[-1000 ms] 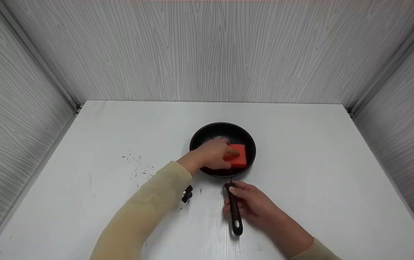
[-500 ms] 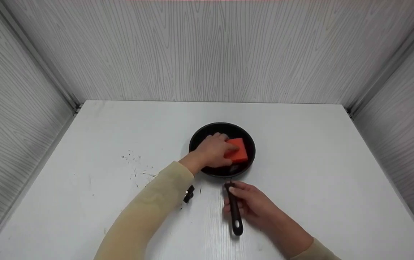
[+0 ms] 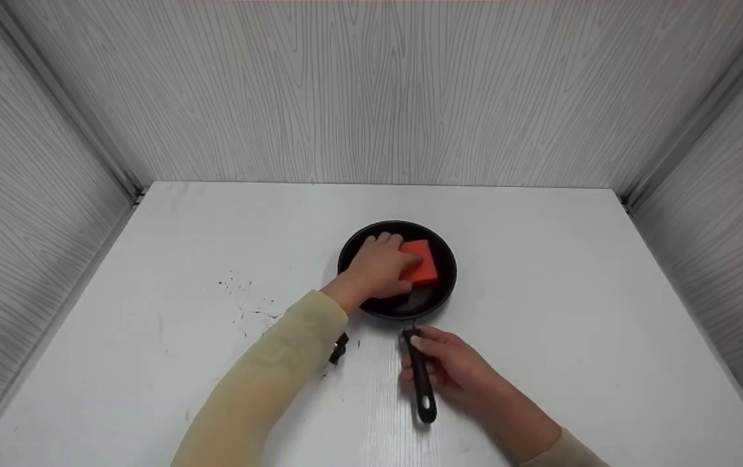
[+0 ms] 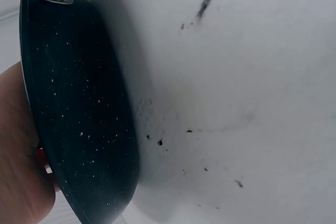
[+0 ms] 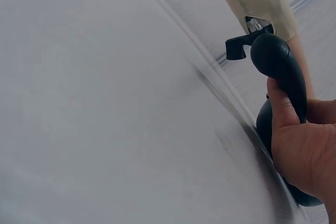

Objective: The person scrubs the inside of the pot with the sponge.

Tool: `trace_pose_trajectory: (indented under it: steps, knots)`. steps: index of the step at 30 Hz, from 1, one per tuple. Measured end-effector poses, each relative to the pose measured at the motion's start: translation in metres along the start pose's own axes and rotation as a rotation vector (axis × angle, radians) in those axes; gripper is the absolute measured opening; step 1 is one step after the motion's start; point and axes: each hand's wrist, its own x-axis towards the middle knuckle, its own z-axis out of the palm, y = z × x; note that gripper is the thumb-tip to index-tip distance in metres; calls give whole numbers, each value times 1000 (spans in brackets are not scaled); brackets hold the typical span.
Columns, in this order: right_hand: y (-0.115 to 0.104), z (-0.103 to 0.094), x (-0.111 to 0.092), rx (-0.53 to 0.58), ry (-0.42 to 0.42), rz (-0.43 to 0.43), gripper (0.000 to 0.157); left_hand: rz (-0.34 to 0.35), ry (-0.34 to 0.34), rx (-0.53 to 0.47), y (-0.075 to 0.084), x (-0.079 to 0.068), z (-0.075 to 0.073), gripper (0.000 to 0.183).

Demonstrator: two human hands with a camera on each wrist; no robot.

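Observation:
A black frying pan (image 3: 433, 296) sits mid-table, its handle (image 3: 424, 392) toward the person. Inside it lies a red-orange sponge (image 3: 426, 269), gripped by the left hand (image 3: 378, 264), whose thumb and index finger show on its left part; the palm side is hidden. The right hand (image 3: 452, 363) holds the handle close to the pan, thumb on top and fingers underneath. In the left wrist view, the pan's speckled outer wall (image 4: 84, 103) covers most of the left hand (image 4: 21, 156). The right wrist view has the right hand (image 5: 304, 153) around the dark handle (image 5: 286, 66).
The white table (image 3: 553, 292) bears dark specks and smudges (image 3: 242, 292) left of the pan. Grey wood-grain panels (image 3: 371, 91) enclose the back and both sides. A small black device (image 3: 339, 348) shows beside the left sleeve.
The left hand has moved the sponge away from the person and slightly left inside the pan. The right hand keeps its hold on the handle, and the pan stays nearly in place.

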Motion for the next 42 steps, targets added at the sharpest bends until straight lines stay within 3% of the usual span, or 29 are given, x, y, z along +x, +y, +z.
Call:
trace_pose_trajectory:
  steps: [10,24,42]
  knots:
    - [-1,-2,3,-19,11,10,36,-68,15,40,-11,-1,0,53]
    - [-3,-8,4,-15,27,15,42,-139,-19,32,-16,-5,-4,49]
    - [-5,-8,7,16,6,3,43,-159,-83,46,-19,-15,-11,51]
